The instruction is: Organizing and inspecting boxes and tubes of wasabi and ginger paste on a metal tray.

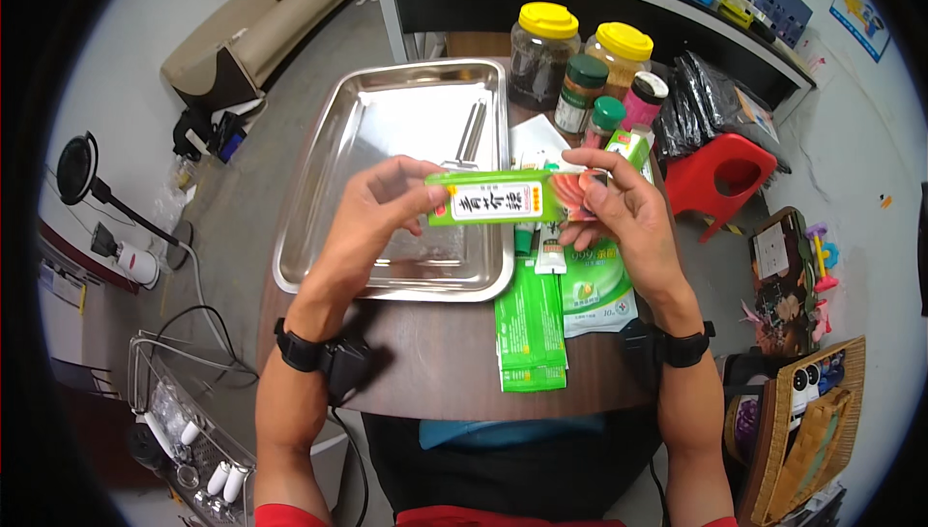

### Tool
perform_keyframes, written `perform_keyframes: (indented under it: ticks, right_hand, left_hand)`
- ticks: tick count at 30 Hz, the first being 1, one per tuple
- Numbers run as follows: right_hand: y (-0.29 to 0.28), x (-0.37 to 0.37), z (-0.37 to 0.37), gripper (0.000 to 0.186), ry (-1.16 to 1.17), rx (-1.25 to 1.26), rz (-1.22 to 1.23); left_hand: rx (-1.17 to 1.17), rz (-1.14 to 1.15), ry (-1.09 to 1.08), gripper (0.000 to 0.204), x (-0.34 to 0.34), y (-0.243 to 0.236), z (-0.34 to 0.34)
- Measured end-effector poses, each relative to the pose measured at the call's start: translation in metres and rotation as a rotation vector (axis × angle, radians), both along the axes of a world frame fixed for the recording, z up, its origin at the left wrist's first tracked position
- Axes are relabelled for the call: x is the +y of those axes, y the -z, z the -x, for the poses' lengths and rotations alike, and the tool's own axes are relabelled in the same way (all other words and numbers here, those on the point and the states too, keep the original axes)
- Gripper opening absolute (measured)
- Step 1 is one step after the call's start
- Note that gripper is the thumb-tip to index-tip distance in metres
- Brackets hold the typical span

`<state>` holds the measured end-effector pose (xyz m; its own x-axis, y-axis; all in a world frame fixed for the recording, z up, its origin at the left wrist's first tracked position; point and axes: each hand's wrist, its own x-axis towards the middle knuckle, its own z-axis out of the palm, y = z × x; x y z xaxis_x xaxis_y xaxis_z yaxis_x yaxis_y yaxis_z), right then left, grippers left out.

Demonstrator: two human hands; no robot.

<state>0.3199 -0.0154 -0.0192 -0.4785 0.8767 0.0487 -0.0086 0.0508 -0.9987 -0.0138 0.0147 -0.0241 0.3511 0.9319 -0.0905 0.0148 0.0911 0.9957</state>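
We are working at a brown counter (425, 372), on which a steel tray (387, 131) is lying. A dark-filled, yellow-lidded jar (543, 68) is standing just right of the tray's far right corner. Our left hand (362, 227) is pinching one end of a long green carton (498, 203), and our right hand (638, 232) is gripping the other, so that we are holding it crosswise above the tray's right rim. A flat green packet (532, 324) is lying at the tray's near right corner; a metal-handled tool (472, 131) is resting inside the tray; a white tube (550, 256) is lying right of the tray.
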Motion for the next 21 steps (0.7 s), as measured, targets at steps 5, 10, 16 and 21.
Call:
perform_keyframes:
  ticks: [5,10,16,21]
  right_hand:
    - [0.002,-0.001,0.004,0.043,0.02,-0.01,0.04]
    - [-0.001,0.001,0.002,0.042,0.014,-0.01,0.055]
    - [0.001,0.004,0.006,0.041,0.018,-0.007,0.027]
    - [0.001,0.004,0.005,0.04,0.028,-0.003,0.007]
  left_hand:
    - [-0.02,0.046,0.004,0.033,0.008,0.02,-0.001]
    - [-0.03,0.068,-0.019,0.034,0.01,0.03,-0.003]
    - [-0.039,0.047,-0.034,0.034,0.008,0.025,-0.017]
    - [-0.045,0.034,-0.041,0.034,0.011,0.02,-0.021]
